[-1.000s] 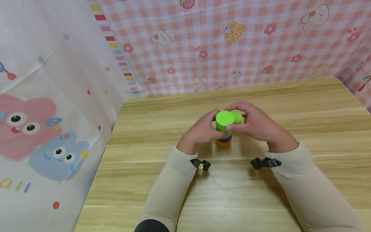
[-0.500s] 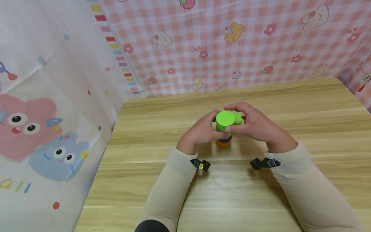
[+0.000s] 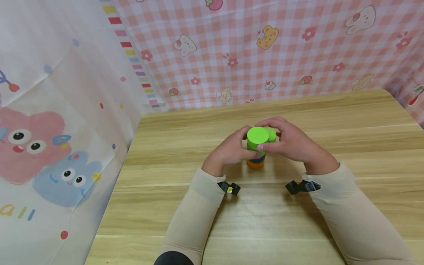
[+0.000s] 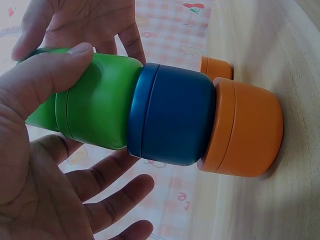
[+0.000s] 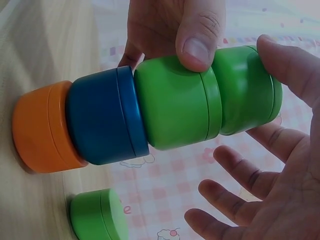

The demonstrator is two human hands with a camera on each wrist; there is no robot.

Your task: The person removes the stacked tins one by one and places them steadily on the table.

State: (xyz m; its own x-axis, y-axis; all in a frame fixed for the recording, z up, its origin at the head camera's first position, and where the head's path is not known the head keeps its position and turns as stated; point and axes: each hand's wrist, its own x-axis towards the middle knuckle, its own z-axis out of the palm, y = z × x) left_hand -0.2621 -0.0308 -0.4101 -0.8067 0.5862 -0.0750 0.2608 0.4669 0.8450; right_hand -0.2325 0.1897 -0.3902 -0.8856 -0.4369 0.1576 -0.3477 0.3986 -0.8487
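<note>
Four-high jars are avoided as a count here: a stack of several lidded round jars stands upright on the table. At its base is an orange jar (image 3: 255, 164), with a blue jar (image 4: 175, 115) above it. A lower green jar (image 5: 172, 105) sits on the blue one, topped by an upper green jar (image 3: 258, 135). My left hand (image 3: 228, 149) pinches the lower green jar, thumb near its lid seam. Thumb and index finger of my right hand (image 3: 291, 141) pinch the upper green jar around its lid; the other fingers are spread.
Behind the stack, to the right, stands another green jar (image 5: 97, 214). A further orange jar (image 4: 216, 68) shows beyond the stack in the left wrist view. The wooden table (image 3: 159, 176) meets a pink checked cloth (image 3: 212, 48) at the back.
Hardly anything differs. Since the first frame, my right hand and the upper green jar have shifted very slightly; the left hand keeps its hold on the lower green jar.
</note>
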